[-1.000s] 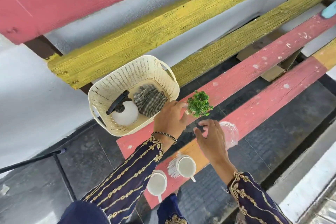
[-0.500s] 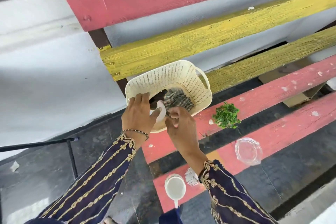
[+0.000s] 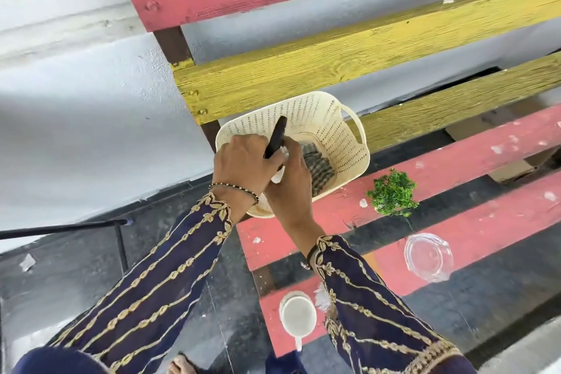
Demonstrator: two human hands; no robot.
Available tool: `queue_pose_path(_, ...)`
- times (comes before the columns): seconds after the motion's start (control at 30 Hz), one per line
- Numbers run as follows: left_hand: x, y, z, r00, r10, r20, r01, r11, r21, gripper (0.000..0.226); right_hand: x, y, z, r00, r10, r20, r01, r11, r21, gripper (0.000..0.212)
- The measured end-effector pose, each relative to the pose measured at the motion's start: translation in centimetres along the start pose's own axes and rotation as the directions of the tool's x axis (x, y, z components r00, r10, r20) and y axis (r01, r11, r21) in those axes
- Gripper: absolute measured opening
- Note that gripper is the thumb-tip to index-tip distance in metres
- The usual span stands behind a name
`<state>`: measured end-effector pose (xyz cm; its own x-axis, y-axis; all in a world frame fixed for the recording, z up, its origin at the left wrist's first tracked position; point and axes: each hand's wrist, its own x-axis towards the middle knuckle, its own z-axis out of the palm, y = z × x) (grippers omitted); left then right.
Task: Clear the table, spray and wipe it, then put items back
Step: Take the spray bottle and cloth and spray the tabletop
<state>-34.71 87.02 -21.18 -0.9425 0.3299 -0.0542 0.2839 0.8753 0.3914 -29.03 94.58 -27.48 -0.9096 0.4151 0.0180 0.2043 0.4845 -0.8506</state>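
Two hands, left (image 3: 243, 162) and right (image 3: 291, 188), grip the spray bottle (image 3: 277, 133), black trigger pointing up-away.

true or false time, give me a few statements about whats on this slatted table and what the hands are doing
1. The left hand and the right hand both hold the white spray bottle with a black trigger inside the cream perforated plastic basket. True.
2. The grey checked cloth lies outside the basket on the red slatted wooden table. False: it lies inside the basket.
3. The small green leafy plant stands on the table, right of the basket. True.
4. The right hand holds the clear round glass dish. False: the dish sits on the table, untouched.
5. The white ceramic mug stands on the nearest red slat. True.
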Motion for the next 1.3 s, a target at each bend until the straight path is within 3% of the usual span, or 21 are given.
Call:
queue_pose_path(0.1, -0.4, 2.4, -1.2, 0.986, 0.125, -0.11, -0.111, 0.986, 0.127, 0.038, 0.8, 0.0, -0.5, 0.983, -0.038, -0.182, 0.056, 0.994, 0.097, 0.037)
queue_pose_path(0.17, -0.6, 3.2, -1.4, 0.964, 0.218, -0.151, -0.202, 0.973, 0.116, 0.043, 1.8, 0.3, -1.5, 0.968, -0.028, -0.251, 0.068, 0.986, 0.152, 0.03)
queue_pose_path(0.23, 0.0, 3.0, -0.8, 0.98, 0.154, -0.128, -0.17, 0.978, -0.123, 0.051, 3.0, 1.3, -2.8, 0.965, -0.019, -0.263, 0.065, 0.983, 0.169, 0.025)
queue_pose_path(0.3, 1.0, 1.5, 0.8, 0.999, -0.037, 0.008, 0.037, 0.89, -0.454, 0.05, 4.1, 2.3, -4.0, 0.958, -0.021, -0.286, 0.06, 0.99, 0.128, 0.022)
queue_pose_path(0.33, 1.7, 0.6, 2.3, 0.99, -0.115, 0.086, 0.142, 0.859, -0.493, 0.043, 4.6, 2.8, -4.7, 0.95, -0.04, -0.309, 0.075, 0.992, 0.102, 0.022)
queue_pose_path(0.43, 3.2, -2.0, 7.2, 0.92, -0.252, 0.301, 0.331, 0.911, -0.247, 0.028, 5.8, 3.5, -6.2, 0.922, -0.088, -0.377, 0.128, 0.988, 0.083, 0.015)
queue_pose_path(0.5, 3.8, -2.9, 10.0, 0.88, -0.254, 0.402, 0.331, 0.934, -0.133, 0.044, 6.5, 3.7, -6.8, 0.92, -0.101, -0.379, 0.141, 0.987, 0.079, 0.012)
queue_pose_path(0.67, 5.5, -1.9, 14.6, 0.841, -0.254, 0.478, 0.337, 0.937, -0.095, 0.084, 7.8, 4.3, -7.1, 0.927, -0.105, -0.36, 0.138, 0.988, 0.068, 0.014)
queue_pose_path(0.73, 5.9, -1.2, 15.4, 0.813, -0.329, 0.481, 0.448, 0.88, -0.156, 0.078, 7.9, 4.3, -7.0, 0.927, -0.114, -0.356, 0.146, 0.987, 0.064, 0.014)
queue_pose_path(0.83, 6.6, -0.6, 15.3, 0.773, -0.427, 0.47, 0.57, 0.793, -0.216, 0.044, 8.1, 4.0, -7.0, 0.935, -0.099, -0.34, 0.135, 0.987, 0.085, 0.014)
queue_pose_path(0.9, 6.7, -0.5, 15.0, 0.754, -0.462, 0.467, 0.631, 0.706, -0.322, 0.042, 8.3, 3.6, -7.3, 0.94, -0.075, -0.334, 0.127, 0.983, 0.135, 0.013)
queue_pose_path(1.03, 6.0, -0.7, 13.4, 0.672, -0.488, 0.558, 0.736, 0.354, -0.577, 0.048, 8.5, 2.3, -8.4, 0.939, -0.087, -0.332, 0.151, 0.974, 0.169, 0.014)
queue_pose_path(1.1, 5.4, -1.1, 12.0, 0.652, -0.483, 0.585, 0.74, 0.234, -0.631, 0.05, 8.3, 1.3, -8.9, 0.945, -0.106, -0.311, 0.161, 0.974, 0.159, 0.014)
queue_pose_path(1.3, 2.1, -2.9, 5.7, 0.683, -0.488, 0.543, 0.659, 0.094, -0.746, 0.04, 6.1, -2.3, -9.4, 0.941, -0.122, -0.316, 0.163, 0.981, 0.108, 0.017)
